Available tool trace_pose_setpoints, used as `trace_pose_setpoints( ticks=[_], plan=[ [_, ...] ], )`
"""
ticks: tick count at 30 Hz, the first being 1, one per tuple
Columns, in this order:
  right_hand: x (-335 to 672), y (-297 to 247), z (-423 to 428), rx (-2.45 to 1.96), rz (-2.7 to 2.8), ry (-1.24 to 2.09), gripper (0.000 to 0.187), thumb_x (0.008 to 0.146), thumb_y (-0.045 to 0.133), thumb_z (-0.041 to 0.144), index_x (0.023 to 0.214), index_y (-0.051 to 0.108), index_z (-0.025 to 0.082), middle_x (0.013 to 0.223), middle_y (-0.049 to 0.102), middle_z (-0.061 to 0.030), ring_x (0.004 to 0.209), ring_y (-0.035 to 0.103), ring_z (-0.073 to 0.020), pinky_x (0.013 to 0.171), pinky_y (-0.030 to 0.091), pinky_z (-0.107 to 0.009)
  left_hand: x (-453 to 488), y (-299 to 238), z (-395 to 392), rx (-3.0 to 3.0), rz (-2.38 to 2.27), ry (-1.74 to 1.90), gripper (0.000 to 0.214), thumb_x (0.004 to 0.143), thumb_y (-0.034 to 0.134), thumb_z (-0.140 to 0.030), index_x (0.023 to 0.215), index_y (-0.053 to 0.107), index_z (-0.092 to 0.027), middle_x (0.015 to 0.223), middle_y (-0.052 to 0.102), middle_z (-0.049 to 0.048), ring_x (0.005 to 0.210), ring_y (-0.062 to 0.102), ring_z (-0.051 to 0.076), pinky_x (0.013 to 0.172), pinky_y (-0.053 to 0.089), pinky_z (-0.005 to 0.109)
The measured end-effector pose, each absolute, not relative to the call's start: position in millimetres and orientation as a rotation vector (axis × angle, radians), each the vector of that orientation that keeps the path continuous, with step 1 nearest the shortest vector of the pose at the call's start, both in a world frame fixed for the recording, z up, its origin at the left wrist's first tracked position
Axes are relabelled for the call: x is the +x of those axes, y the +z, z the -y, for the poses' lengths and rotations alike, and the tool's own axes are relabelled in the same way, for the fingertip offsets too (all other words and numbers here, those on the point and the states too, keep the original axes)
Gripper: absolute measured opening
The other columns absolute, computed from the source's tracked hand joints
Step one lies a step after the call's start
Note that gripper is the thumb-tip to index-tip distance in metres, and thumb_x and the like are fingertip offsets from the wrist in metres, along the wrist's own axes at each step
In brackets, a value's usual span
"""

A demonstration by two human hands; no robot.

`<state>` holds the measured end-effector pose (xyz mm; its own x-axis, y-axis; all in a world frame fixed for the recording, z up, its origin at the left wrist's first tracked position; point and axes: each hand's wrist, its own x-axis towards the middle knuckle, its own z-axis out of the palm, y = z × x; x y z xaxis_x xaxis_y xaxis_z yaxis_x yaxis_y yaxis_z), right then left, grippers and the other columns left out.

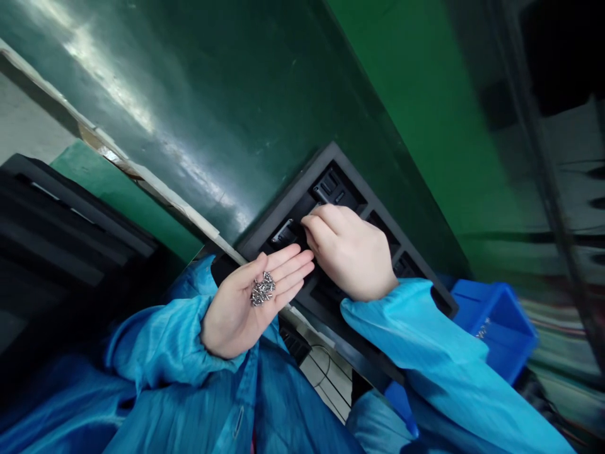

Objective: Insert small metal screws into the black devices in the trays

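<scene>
My left hand (246, 302) is turned palm up with its fingers stretched out, holding a small pile of metal screws (263, 289) on the palm. Just beyond its fingertips, my right hand (352, 252) is closed in a pinch over a black foam tray (347, 165). Whatever sits between its fingertips is hidden or too small to make out. Black plastic parts lie in the tray's compartments: one (331, 184) near the far corner, another (283, 233) left of my right fingertips. My right hand and forearm cover much of the tray.
The tray rests on a dark green tabletop (227, 94), close to its near edge. To the right is a blue bin (505, 328) with small pieces inside. Black slotted trays (70, 233) stand at the left. A bright green surface (416, 94) lies beyond the table.
</scene>
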<state>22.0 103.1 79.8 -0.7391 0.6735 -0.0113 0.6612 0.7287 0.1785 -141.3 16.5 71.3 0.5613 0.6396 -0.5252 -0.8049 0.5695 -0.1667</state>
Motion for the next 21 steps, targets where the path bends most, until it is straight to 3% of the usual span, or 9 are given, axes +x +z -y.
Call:
trace_pose_setpoints(
  ticks=[5,9,15,21],
  plan=[
    [40,68,-97,1.034,-2.992,0.21,0.023,0.09,0.049,0.01,0.11,0.059,0.013,0.101,0.064,-0.0086,0.102,0.055,-0.02,0.075,0.046,-0.029,-145,70,-15,-0.404,-0.418,0.905,0.055,0.097,0.037,-0.037,0.143,0.037,-0.007,0.141,0.048,0.0113,0.134,0.042,0.021,0.115,0.027,0.033],
    [45,66,-94,1.08,-3.02,0.1,0.027,0.09,0.049,0.012,0.116,0.058,0.013,0.103,0.062,-0.011,0.1,0.056,-0.0217,0.079,0.048,-0.031,-148,70,-16,-0.393,-0.378,0.923,0.052,0.097,0.036,-0.036,0.14,0.041,-0.007,0.141,0.05,0.0113,0.132,0.044,0.021,0.114,0.03,0.033],
    [23,99,-74,1.512,-3.117,-0.228,0.023,0.086,0.055,0.01,0.106,0.059,0.021,0.098,0.058,-0.0068,0.09,0.057,-0.0172,0.078,0.049,-0.031,-146,70,-16,-0.377,-0.348,0.924,0.052,0.097,0.035,-0.037,0.139,0.043,-0.006,0.141,0.049,0.0127,0.135,0.041,0.022,0.115,0.028,0.034],
    [1,121,-60,1.319,-3.06,-0.633,0.007,0.087,0.056,0.015,0.091,0.062,0.018,0.094,0.058,-0.0068,0.089,0.053,-0.0187,0.076,0.044,-0.035,-139,75,-17,-0.329,-0.389,0.914,0.047,0.099,0.028,-0.036,0.121,0.061,-0.011,0.128,0.061,0.0102,0.132,0.044,0.022,0.114,0.031,0.038]
  ],
)
